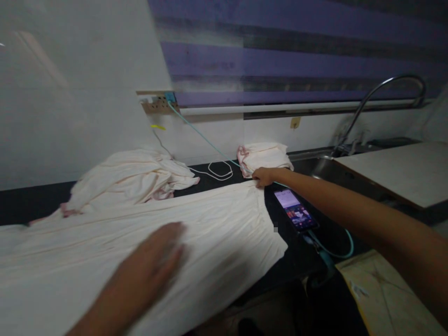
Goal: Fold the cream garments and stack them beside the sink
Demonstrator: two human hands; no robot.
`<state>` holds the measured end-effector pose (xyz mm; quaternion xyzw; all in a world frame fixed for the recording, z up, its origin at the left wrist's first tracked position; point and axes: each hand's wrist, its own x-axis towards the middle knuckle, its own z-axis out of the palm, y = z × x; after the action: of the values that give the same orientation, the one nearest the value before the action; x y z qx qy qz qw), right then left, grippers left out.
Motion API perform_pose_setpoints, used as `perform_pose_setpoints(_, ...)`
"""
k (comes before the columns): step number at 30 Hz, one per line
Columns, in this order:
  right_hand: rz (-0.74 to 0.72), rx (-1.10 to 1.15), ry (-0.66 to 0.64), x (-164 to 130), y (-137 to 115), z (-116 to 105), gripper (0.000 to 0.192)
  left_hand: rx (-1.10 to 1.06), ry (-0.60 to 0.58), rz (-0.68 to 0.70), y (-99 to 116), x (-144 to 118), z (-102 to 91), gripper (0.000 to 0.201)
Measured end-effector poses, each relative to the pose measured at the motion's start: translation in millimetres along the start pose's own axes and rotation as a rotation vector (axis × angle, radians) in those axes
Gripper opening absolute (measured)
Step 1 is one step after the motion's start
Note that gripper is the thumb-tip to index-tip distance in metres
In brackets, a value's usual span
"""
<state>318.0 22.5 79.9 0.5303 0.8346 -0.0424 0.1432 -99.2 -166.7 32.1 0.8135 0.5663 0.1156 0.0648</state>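
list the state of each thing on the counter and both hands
spread cloth: laid out flat, wrinkled
left hand: flat on the spread cloth, blurred
right hand: gripping the spread cloth's far corner
crumpled cloth: loose heap
folded cloth: folded, stacked
phone: screen lit, cable plugged in
white cable: coiled on counter
faucet: no water seen

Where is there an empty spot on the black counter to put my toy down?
Bare black counter shows at far left, behind the spread cloth. A narrow strip lies between the crumpled pile and folded stack, but a white cable loops there. By the phone it's crowded: the right hand and arm cross.
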Motion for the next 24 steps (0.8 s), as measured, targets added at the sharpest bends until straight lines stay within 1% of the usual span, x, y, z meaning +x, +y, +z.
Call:
perform_pose_setpoints(3,-0.003,0.0,-0.005,-5.2,3.5,-0.9,0.039,-0.074,0.001,0.295,113.2,13.1,31.7,0.077)
perform_pose_setpoints(4,-0.006,0.0,-0.002,-7.6,4.5,-1.0,0.039,-0.078,-0.015,0.359,146.9,19.2,42.0,0.078)
perform_pose_setpoints(5,-0.009,0.0,0.006,-10.3,5.6,-0.9,0.038,-0.071,-0.055,0.407,175.0,24.9,50.9,0.079)
perform_pose_setpoints(6,-0.012,-0.002,0.016,-13.0,6.8,-0.6,0.037,-0.061,-0.106,0.45,196.2,29.3,58.2,0.08)
perform_pose_setpoints(7,-0.013,-0.004,0.028,-15.6,8.5,-0.1,0.037,-0.052,-0.145,0.484,210.3,32.1,63.7,0.082)
perform_pose_setpoints(8,-0.015,-0.004,0.041,-18.1,10.5,0.3,0.037,-0.046,-0.174,0.515,218.1,33.3,67.7,0.084)
perform_pose_setpoints(9,-0.02,-0.003,0.051,-20.3,13.1,0.5,0.037,-0.044,-0.187,0.543,220.9,33.0,70.4,0.085)
perform_pose_setpoints(14,-0.072,0.031,0.045,-29.1,29.0,-1.6,0.037,-0.043,-0.153,0.656,208.1,25.1,74.2,0.085)
perform_pose_setpoints(16,-0.088,0.048,0.047,-33.1,32.6,-2.4,0.036,-0.042,-0.165,0.713,206.4,26.2,74.8,0.088)
perform_pose_setpoints(18,-0.097,0.062,0.059,-38.4,33.0,-2.5,0.034,-0.041,-0.189,0.759,208.4,30.3,75.5,0.086)
perform_pose_setpoints(20,-0.103,0.071,0.082,-44.8,31.1,-2.5,0.032,-0.042,-0.172,0.746,212.2,35.1,76.8,0.078)
perform_pose_setpoints(24,-0.118,0.072,0.158,-60.1,23.4,-6.7,0.031,-0.042,-0.067,0.666,216.8,39.5,81.7,0.063)
